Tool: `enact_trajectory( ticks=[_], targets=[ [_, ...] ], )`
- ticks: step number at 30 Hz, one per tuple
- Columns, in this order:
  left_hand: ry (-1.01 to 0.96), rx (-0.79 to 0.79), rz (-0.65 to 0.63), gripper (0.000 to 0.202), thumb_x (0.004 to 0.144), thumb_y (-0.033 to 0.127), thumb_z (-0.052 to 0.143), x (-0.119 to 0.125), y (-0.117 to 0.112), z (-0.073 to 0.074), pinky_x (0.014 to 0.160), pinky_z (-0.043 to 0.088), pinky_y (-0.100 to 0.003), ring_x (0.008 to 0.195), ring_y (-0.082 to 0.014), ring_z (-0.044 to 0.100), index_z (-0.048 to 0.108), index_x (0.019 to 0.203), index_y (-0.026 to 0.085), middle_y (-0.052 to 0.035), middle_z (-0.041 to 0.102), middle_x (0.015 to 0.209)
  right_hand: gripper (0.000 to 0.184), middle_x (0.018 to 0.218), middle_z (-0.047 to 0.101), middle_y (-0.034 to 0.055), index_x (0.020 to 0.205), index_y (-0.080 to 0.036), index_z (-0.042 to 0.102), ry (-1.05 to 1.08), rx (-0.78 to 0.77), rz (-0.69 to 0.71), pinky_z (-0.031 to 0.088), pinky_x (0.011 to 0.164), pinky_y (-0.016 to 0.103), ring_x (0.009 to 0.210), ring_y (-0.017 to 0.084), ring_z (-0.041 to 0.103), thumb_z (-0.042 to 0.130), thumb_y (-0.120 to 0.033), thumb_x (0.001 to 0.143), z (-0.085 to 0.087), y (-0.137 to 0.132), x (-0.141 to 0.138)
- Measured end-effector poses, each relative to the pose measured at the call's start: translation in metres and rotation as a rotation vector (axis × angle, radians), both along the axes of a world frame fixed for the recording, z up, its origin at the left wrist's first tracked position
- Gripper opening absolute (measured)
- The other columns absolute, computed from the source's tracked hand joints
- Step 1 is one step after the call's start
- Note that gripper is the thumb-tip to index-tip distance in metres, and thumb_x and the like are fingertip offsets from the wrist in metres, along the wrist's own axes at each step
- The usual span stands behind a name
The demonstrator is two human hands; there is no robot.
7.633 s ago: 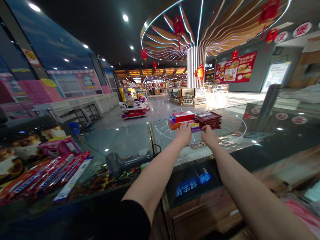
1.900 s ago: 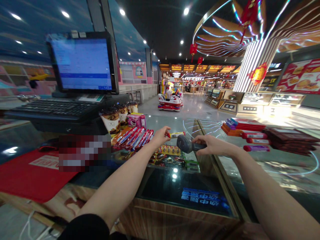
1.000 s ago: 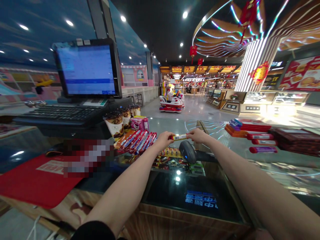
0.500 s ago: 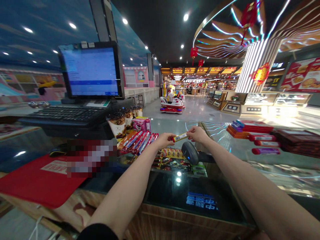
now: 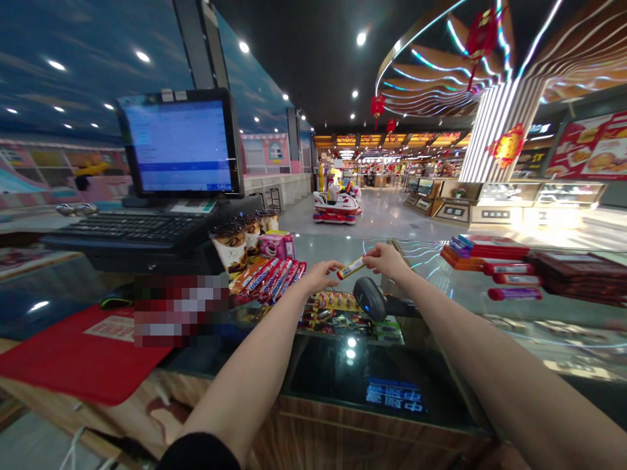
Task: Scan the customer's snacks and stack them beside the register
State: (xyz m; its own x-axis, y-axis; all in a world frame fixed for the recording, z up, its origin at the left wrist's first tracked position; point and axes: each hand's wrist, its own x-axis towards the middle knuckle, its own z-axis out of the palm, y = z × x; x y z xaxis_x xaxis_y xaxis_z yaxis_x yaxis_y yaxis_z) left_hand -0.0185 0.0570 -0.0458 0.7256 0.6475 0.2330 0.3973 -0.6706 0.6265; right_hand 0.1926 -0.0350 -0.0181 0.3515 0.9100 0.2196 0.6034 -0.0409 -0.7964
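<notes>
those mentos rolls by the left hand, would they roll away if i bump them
Probably: the Mentos rolls are round tubes lying side by side, so a bumped one could roll, though its neighbours may check it. They look stiff, not floppy, and likely light. The glass counter looks smooth, so they may slide too.

Pixelated patch (image 5: 179,310): items beneath hidden | POS monitor (image 5: 180,147): screen text too blurred to read | snack bar (image 5: 351,267): label too small to read (brand unconfirmed) | red counter mat (image 5: 83,352): cut off by left edge | dark-red packs (image 5: 578,277): cut off by right edge
</notes>
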Motion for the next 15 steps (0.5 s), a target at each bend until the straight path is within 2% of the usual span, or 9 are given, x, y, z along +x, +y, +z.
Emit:
enact_trajectory(
  ticks=[4, 7, 11, 15],
  targets=[
    [-0.073, -0.068, -0.022, 0.038, 0.08, 0.027, 0.057, -0.001, -0.004, 0.006, 0.093, 0.047, -0.033, 0.097, -0.0192, 0.064, 0.068, 0.114, 0.016, -0.0059, 0.073, 0.105, 0.009, 0.078, 0.07, 0.002, 0.08, -0.016, 0.063, -0.089, 0.086, -0.009, 0.049, 0.056, 0.021, 0.065, 0.012, 0.064, 0.068, -0.021, 0.076, 0.009, -0.001, -0.008],
    [-0.093, -0.03, 0.009, 0.037, 0.088, 0.034, 0.047, -0.003, -0.008, 0.016, 0.095, 0.046, -0.032, 0.102, -0.0202, 0.063, 0.07, 0.111, 0.016, -0.0059, 0.072, 0.109, 0.007, 0.08, 0.068, 0.0007, 0.079, -0.017, 0.064, -0.183, 0.131, -0.015, 0.048, 0.06, 0.022, 0.067, 0.011, 0.062, 0.068, -0.019, 0.074, 0.018, 0.0, -0.017],
    [-0.129, -0.024, 0.092, 0.033, 0.086, 0.027, 0.053, -0.002, -0.007, 0.021, 0.091, 0.049, -0.031, 0.099, -0.0195, 0.066, 0.069, 0.112, 0.015, -0.0072, 0.072, 0.109, 0.007, 0.08, 0.068, 0.0003, 0.081, -0.018, 0.065, -0.315, 0.133, 0.0, 0.045, 0.064, 0.023, 0.068, 0.012, 0.061, 0.069, -0.019, 0.075, 0.029, 0.006, -0.031],
    [-0.095, 0.042, 0.29, 0.034, 0.077, 0.018, 0.064, -0.004, -0.002, 0.025, 0.084, 0.051, -0.031, 0.087, -0.0184, 0.068, 0.068, 0.111, 0.015, -0.0079, 0.074, 0.099, 0.009, 0.086, 0.07, 0.0026, 0.084, -0.017, 0.067, -0.445, 0.107, 0.014, 0.042, 0.068, 0.024, 0.078, 0.015, 0.062, 0.069, -0.019, 0.076, 0.039, 0.015, -0.048]
  ],
)
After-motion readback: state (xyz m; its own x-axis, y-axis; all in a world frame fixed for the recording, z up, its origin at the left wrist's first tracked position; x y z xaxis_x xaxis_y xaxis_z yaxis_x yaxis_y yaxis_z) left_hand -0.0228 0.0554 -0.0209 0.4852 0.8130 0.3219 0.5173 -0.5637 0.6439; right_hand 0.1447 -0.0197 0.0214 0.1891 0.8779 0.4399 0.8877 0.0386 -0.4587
